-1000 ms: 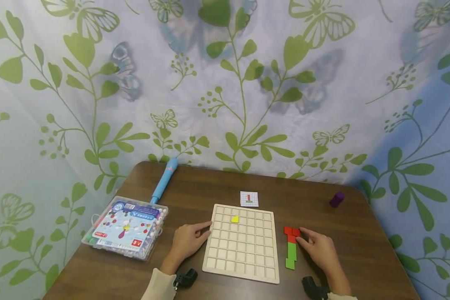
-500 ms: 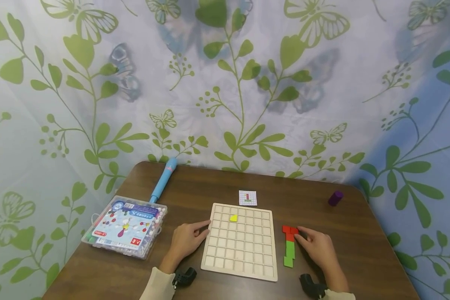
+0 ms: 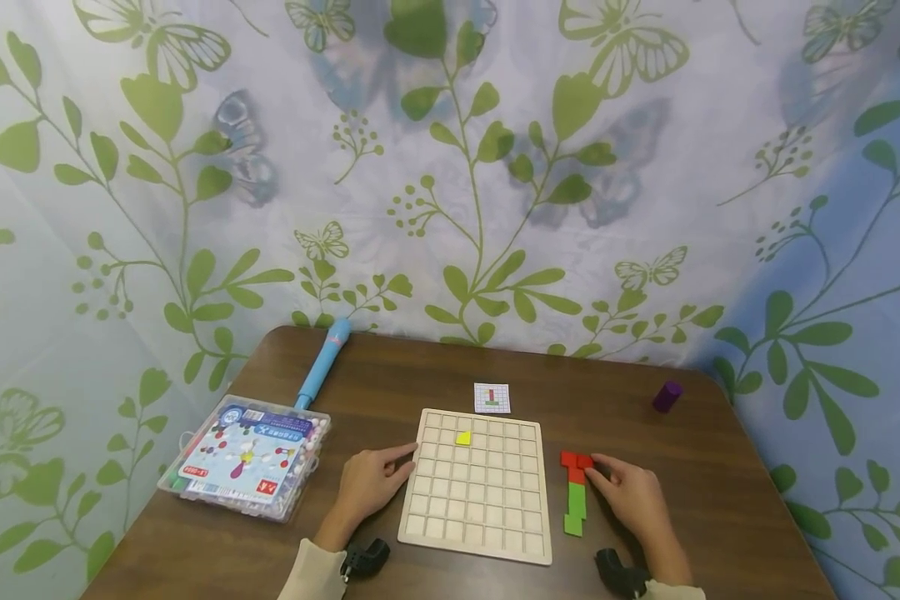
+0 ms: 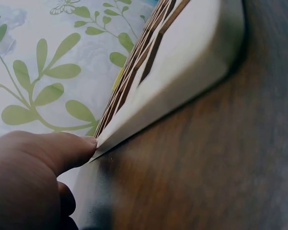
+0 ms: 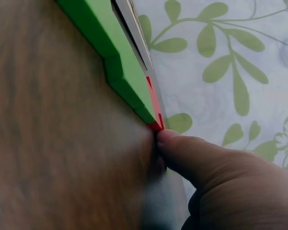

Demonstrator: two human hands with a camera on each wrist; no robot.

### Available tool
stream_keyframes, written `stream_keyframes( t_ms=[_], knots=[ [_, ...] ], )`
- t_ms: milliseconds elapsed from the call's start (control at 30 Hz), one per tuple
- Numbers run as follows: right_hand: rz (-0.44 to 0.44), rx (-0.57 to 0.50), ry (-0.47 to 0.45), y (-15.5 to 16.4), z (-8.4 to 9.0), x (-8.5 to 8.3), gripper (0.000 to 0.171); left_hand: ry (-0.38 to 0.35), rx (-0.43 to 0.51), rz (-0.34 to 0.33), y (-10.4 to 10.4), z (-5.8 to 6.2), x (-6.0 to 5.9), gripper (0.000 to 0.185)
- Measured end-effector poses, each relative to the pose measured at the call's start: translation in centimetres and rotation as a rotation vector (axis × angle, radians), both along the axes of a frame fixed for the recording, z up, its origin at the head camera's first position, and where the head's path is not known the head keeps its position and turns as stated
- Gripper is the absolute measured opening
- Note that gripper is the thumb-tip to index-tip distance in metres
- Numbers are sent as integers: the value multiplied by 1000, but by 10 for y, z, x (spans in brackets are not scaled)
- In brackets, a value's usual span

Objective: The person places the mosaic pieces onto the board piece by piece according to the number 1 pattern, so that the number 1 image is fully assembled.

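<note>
On the table (image 3: 390,367), your left hand (image 3: 371,483) still steadies the board (image 3: 476,487) with straight fingers. Your right hand (image 3: 630,493) stays touching the red piece (image 3: 574,463), fingers relaxed; nothing has moved.

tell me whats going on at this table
A person sits at a brown table with a wooden grid board in front of them. The left hand rests fingertips against the board's left edge. The right hand touches a red piece that lies on the table right of the board, end to end with a green piece. One yellow piece sits in the board; a small pattern card lies behind it.
</note>
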State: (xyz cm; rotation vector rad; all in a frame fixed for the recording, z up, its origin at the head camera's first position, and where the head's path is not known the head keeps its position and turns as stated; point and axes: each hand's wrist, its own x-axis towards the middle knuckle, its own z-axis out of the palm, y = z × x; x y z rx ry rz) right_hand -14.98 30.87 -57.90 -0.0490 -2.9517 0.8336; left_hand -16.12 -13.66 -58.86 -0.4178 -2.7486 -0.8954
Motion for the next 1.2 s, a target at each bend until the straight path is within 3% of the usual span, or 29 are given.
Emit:
stream_keyframes(
  t_ms=[333,600,833,1033,1200],
  knots=[
    [2,-6,120,6,-1,0,39,46,-1,-15,6,2,-5,32],
    [-3,-98,113,5,-3,1,38,28,-17,-1,3,0,-1,32],
    [-63,-187,124,8,-1,1,38,38,-7,-11,3,-1,-2,33],
    [-73,-191,157,5,-2,0,37,55,-1,-16,0,3,-5,33],
    [-73,-169,176,0,1,0,35,7,-2,-20,-3,1,-3,33]
  ],
)
